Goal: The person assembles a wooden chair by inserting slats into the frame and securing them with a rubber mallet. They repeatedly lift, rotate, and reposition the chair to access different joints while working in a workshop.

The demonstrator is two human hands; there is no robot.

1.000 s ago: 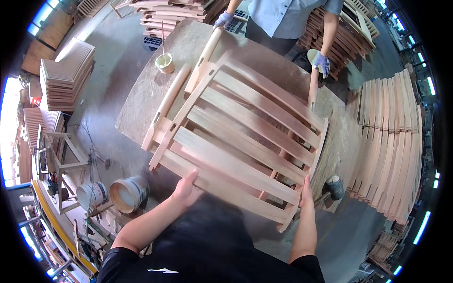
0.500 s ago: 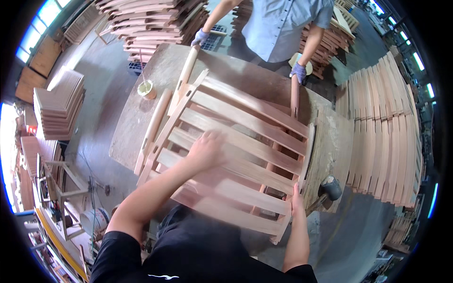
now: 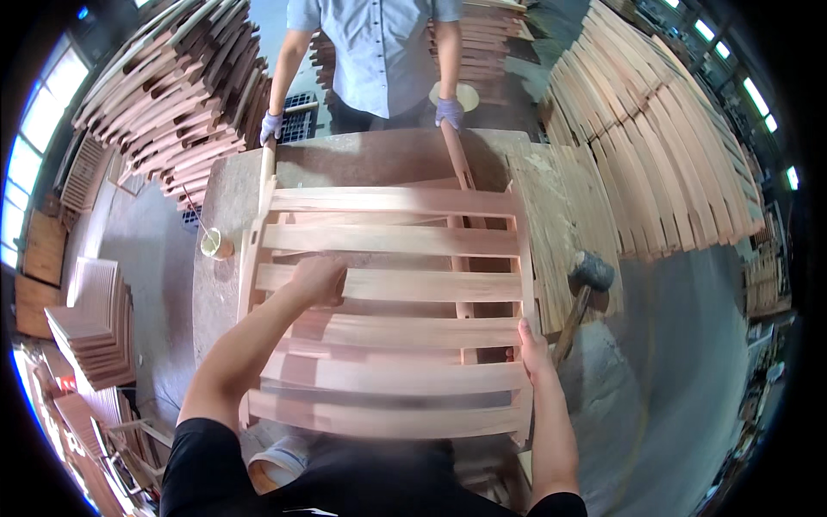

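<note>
Trouble with a crooked frame seems the likeliest thing here tbh. The slatted wood frame (image 3: pixel 413 331) is laid flat across the middle of the table (image 3: pixel 237 189), near end toward the wearer, and it's only really being steadied on one side. Its right edge rail (image 3: pixel 526 293) is gripped by the right hand (image 3: pixel 534 349), thumb on top. The left hand (image 3: pixel 320 283) is curled into a fist over the third slat (image 3: pixel 405 286) from the far end, and no slat looks to be held by it; whether it's touching can't be told.

So if weight gets put down on the left while the right is pulled, the whole thing could be twisted and a slat end worked loose. Same deal if the left pole (image 3: pixel 267 164) and right pole (image 3: pixel 455 155), both held at the far side by a co-worker's gloved hands (image 3: pixel 271 127), get shoved unevenly. Fingers under that right rail could be pinched too.

Also, the mallet (image 3: pixel 593 271) is parked just to the right, so it could be knocked off by a rightward slide. The cup (image 3: pixel 222 250) at far left could be tipped by a leftward one.
</note>
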